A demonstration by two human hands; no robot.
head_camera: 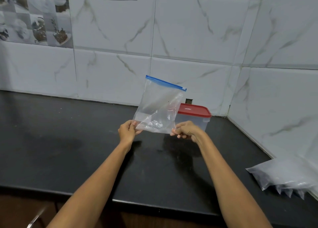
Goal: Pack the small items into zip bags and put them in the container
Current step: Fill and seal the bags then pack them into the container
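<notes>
I hold a clear zip bag (159,105) with a blue zip strip upright above the black counter (68,141), zip strip at the top. My left hand (128,132) pinches its lower left corner. My right hand (186,130) pinches its lower right corner, fingers curled. A little crumpled clear plastic shows inside near the bag's bottom. Behind the bag, partly hidden by it, stands a clear container (200,122) with a red lid (196,110) shut on it.
A stack of clear plastic bags (285,177) lies on the counter at the right, by the side wall. White marble-pattern tiles (189,38) form the back and right walls, meeting in a corner behind the container. The counter's front edge runs below my forearms.
</notes>
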